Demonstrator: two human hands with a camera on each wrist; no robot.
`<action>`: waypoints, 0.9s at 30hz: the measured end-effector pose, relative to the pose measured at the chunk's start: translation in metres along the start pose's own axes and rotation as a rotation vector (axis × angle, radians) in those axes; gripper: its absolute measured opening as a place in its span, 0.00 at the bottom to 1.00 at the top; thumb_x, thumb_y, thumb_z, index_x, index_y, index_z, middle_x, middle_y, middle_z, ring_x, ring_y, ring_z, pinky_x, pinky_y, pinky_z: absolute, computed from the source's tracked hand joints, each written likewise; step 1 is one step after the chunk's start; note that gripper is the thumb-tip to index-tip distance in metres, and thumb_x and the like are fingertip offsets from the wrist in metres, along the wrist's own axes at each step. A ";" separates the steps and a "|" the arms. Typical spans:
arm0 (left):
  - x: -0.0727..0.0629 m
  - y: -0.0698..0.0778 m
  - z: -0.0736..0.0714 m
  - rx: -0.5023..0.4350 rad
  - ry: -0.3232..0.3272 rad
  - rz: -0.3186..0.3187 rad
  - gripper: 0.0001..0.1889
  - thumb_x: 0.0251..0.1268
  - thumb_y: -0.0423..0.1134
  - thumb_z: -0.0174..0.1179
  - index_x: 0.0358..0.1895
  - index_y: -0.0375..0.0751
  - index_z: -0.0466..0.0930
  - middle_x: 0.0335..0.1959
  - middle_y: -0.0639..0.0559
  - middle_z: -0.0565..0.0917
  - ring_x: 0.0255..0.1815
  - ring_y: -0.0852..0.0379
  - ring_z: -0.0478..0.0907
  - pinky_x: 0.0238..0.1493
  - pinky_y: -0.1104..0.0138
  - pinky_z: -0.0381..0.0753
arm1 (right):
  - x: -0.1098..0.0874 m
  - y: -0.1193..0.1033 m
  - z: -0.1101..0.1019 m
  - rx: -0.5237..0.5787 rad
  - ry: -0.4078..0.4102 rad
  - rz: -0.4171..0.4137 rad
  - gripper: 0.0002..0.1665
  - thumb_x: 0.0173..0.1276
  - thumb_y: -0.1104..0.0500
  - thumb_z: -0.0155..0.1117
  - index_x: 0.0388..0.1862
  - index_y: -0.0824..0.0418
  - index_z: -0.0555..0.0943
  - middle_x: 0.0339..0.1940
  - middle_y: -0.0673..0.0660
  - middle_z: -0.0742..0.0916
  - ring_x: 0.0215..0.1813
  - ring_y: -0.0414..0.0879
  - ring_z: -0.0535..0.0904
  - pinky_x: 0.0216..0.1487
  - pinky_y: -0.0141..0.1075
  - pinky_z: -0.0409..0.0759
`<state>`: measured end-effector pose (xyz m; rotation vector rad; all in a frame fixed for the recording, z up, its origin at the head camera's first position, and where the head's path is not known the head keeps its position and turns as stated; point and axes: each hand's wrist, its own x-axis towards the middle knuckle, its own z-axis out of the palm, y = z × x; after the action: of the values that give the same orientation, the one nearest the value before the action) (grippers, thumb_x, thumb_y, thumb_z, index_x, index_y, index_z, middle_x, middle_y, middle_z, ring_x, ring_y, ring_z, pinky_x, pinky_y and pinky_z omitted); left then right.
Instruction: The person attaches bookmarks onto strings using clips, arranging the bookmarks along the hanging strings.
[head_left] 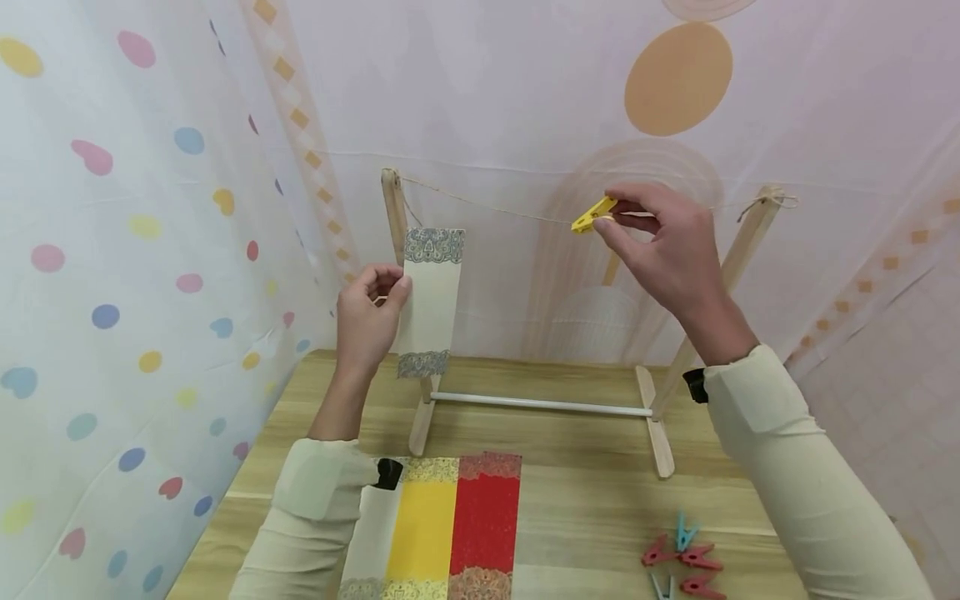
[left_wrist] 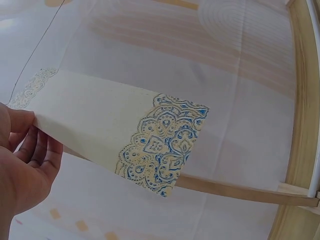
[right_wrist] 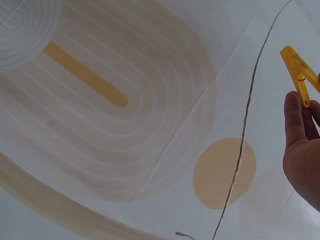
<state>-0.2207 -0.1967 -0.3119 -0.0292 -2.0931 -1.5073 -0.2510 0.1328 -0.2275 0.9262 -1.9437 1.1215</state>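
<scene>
A cream paper strip (head_left: 432, 304) with ornate patterned ends hangs upright from my left hand (head_left: 369, 317), pinched at its left edge between thumb and fingers. In the left wrist view the strip's lower end (left_wrist: 162, 142) shows a blue and tan lace pattern. The strip's top is just below the twine (head_left: 480, 204) near the left post; whether they touch I cannot tell. My right hand (head_left: 660, 246) pinches a yellow clothespin (head_left: 593, 215) by its handles, close to the twine in the head view. In the right wrist view the clothespin (right_wrist: 300, 75) is apart from the twine.
The wooden stand has a left post (head_left: 393, 208), a right post (head_left: 750, 229) and a white crossbar (head_left: 540, 405). Grey, yellow (head_left: 422, 532) and red (head_left: 486, 525) strips lie on the wooden table (head_left: 585, 492). Several red and blue clothespins (head_left: 699, 557) lie at the front right.
</scene>
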 end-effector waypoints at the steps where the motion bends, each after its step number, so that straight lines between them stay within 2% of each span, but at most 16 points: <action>1: 0.000 0.000 0.000 -0.001 0.004 0.002 0.10 0.73 0.32 0.61 0.48 0.27 0.80 0.41 0.44 0.82 0.41 0.57 0.78 0.45 0.68 0.76 | 0.001 0.000 0.001 0.006 -0.003 0.004 0.18 0.61 0.75 0.72 0.50 0.77 0.83 0.46 0.67 0.87 0.48 0.56 0.86 0.51 0.29 0.82; 8: 0.004 0.004 0.005 -0.026 0.022 0.005 0.10 0.72 0.32 0.61 0.48 0.27 0.80 0.40 0.44 0.82 0.40 0.58 0.78 0.45 0.69 0.76 | 0.013 -0.003 0.009 0.035 -0.020 0.020 0.19 0.59 0.75 0.74 0.50 0.77 0.83 0.45 0.66 0.88 0.46 0.54 0.87 0.49 0.28 0.82; 18: 0.014 0.014 0.016 -0.058 0.030 0.051 0.08 0.72 0.30 0.61 0.47 0.27 0.80 0.38 0.45 0.82 0.37 0.58 0.77 0.41 0.69 0.74 | 0.032 -0.009 0.016 0.043 -0.028 0.059 0.17 0.57 0.73 0.77 0.46 0.74 0.86 0.42 0.63 0.89 0.42 0.46 0.86 0.47 0.31 0.84; 23: 0.015 0.017 0.018 -0.072 0.033 0.051 0.08 0.71 0.29 0.61 0.47 0.27 0.80 0.38 0.46 0.82 0.37 0.58 0.76 0.41 0.68 0.74 | 0.041 -0.015 0.022 0.049 -0.061 0.101 0.15 0.59 0.70 0.77 0.46 0.71 0.88 0.42 0.62 0.90 0.41 0.48 0.87 0.47 0.31 0.84; 27: 0.015 0.019 0.016 -0.063 0.034 0.044 0.08 0.72 0.30 0.60 0.47 0.27 0.80 0.38 0.45 0.82 0.38 0.57 0.76 0.41 0.68 0.74 | 0.049 -0.020 0.030 0.048 -0.084 0.103 0.14 0.59 0.69 0.77 0.45 0.71 0.88 0.41 0.61 0.90 0.41 0.49 0.88 0.47 0.31 0.84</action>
<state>-0.2344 -0.1800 -0.2924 -0.0721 -2.0049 -1.5372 -0.2653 0.0876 -0.1904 0.9209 -2.0601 1.2098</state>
